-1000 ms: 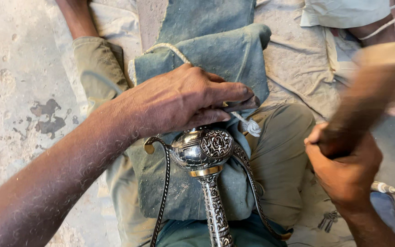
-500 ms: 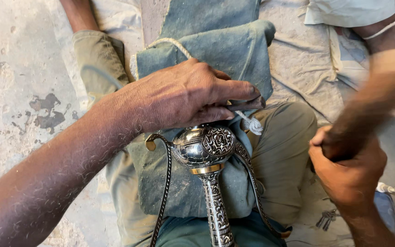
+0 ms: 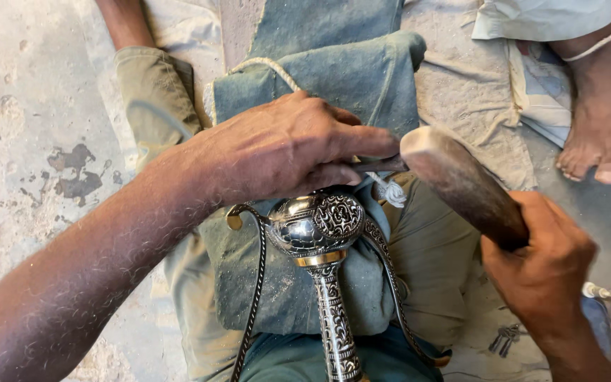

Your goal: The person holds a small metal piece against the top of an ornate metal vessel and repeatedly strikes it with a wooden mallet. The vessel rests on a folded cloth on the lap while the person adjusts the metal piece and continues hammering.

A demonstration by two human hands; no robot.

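Observation:
An engraved silver metal bulb (image 3: 316, 223) with a brass ring and a patterned stem (image 3: 334, 325) lies on a dusty blue-green cloth (image 3: 334, 71) over my lap. My left hand (image 3: 284, 148) rests just above the bulb, fingers closed on a thin metal chisel (image 3: 380, 166) that points right. My right hand (image 3: 539, 269) grips the handle of a wooden mallet (image 3: 454, 177). The mallet's head sits at the chisel's end, beside my left fingertips. Twisted wire loops (image 3: 256, 283) curve down both sides of the bulb.
A bare foot (image 3: 599, 120) rests on cloth at the upper right. Stained concrete floor (image 3: 22, 106) lies to the left. A small bunch of keys (image 3: 503, 338) sits on the ground below my right hand. A white cord (image 3: 390, 191) lies knotted near the bulb.
The mallet has swung down and to the left from its raised position at the right edge, reaching the chisel end. My left hand and the bulb have stayed in place.

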